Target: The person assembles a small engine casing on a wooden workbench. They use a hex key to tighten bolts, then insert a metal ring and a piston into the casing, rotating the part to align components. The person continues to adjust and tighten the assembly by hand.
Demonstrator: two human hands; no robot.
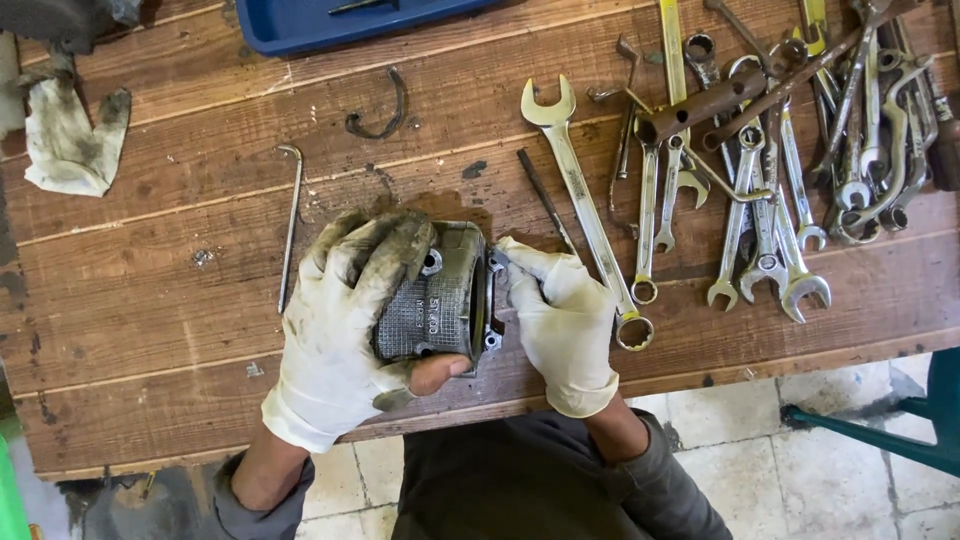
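Note:
My left hand [340,320], in a dirty white glove torn at the thumb, grips a grey cast metal housing [440,290] with a textured face, holding it on the wooden bench [150,300] near the front edge. At the housing's right side my right hand [562,322], also in a white glove, pinches a small part or tool; what it holds is too small to tell. Just right of that hand lies a long combination wrench [585,210].
A heap of several wrenches and a rusty tube [780,150] fills the bench's right side. A thin bent rod [292,220], a curved hook [385,115], a dirty rag [68,135] and a blue tray [330,20] lie further back. A green chair leg [880,440] stands at right.

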